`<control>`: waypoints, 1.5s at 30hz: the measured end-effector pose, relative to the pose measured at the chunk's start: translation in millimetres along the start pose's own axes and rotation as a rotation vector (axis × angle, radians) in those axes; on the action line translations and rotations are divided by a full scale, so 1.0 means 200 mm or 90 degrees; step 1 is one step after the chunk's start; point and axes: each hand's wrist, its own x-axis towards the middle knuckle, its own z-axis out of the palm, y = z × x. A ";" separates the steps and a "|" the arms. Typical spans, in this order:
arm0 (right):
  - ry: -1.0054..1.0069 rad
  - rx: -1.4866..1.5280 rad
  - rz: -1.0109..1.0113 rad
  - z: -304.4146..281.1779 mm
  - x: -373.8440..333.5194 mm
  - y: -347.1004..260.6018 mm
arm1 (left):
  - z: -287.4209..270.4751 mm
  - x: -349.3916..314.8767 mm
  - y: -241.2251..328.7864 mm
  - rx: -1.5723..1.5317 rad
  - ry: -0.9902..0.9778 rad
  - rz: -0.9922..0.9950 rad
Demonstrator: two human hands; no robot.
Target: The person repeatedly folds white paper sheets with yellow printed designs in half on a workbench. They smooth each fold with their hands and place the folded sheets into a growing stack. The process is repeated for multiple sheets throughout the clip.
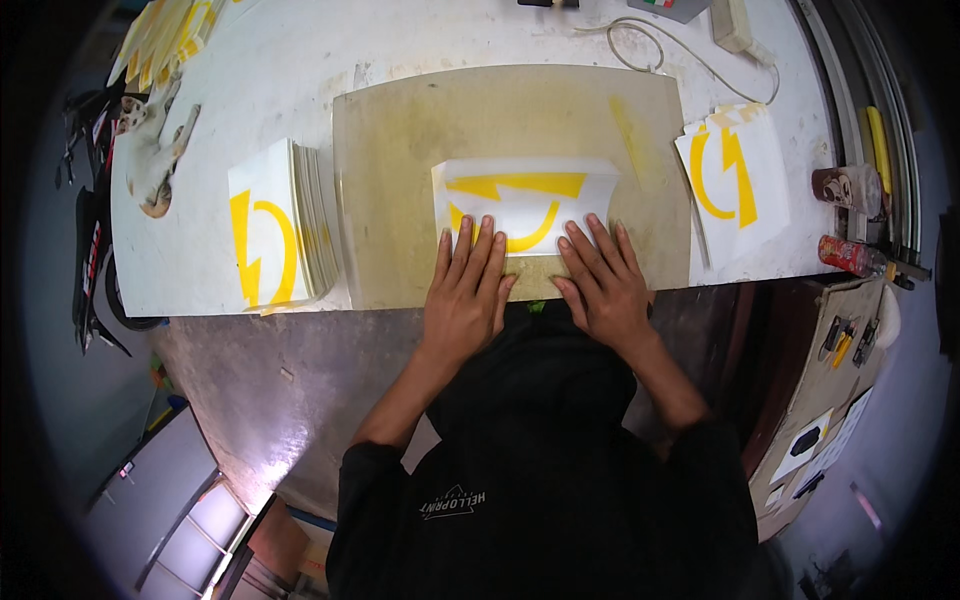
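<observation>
Both hands lie flat with fingers extended and slightly fanned, the left hand (pixel 467 280) and right hand (pixel 605 280) each with fingertips on the near part of a white sheet (pixel 515 207) printed in yellow, their thumbs pointing toward each other. The sheet is on a tan board (pixel 390 200), near the middle of its width and closer to its near edge, which runs along the bench (pixel 215 120) edge; the board extends past the sheet on every side, farthest toward the back. Just beside its left edge, a thick stack of printed sheets (pixel 265 230) reaches the bench's near edge; a fanned pile (pixel 735 175) sits at its right edge. White bench surface separates the left stack from a cat (pixel 155 150). The fingers cover part of the yellow print, so its full shape is hidden. At the top, a dark object (pixel 548 3) is cut off, perhaps a tool, and another paper pile (pixel 165 40) is cropped.
</observation>
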 end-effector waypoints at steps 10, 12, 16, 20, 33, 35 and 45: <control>-0.009 -0.013 0.007 0.00 0.00 0.00 | 0.02 -0.01 -0.01 -0.002 0.031 0.009; -0.010 -0.014 0.010 0.00 0.00 0.00 | 0.02 -0.02 -0.02 -0.010 0.035 0.010; -0.014 -0.014 0.014 0.00 0.00 -0.01 | 0.03 -0.02 -0.02 -0.010 0.038 0.013; -0.017 -0.016 0.020 -0.01 0.00 -0.01 | 0.03 -0.02 -0.02 -0.003 0.033 0.010; -0.015 -0.013 0.019 0.01 -0.01 0.00 | 0.03 -0.02 -0.02 -0.004 0.033 0.010; -0.014 -0.014 0.019 0.01 -0.01 0.01 | 0.03 -0.02 -0.02 -0.003 0.032 0.008; -0.017 -0.012 0.028 0.01 0.00 0.00 | 0.03 -0.01 -0.02 0.016 0.030 0.011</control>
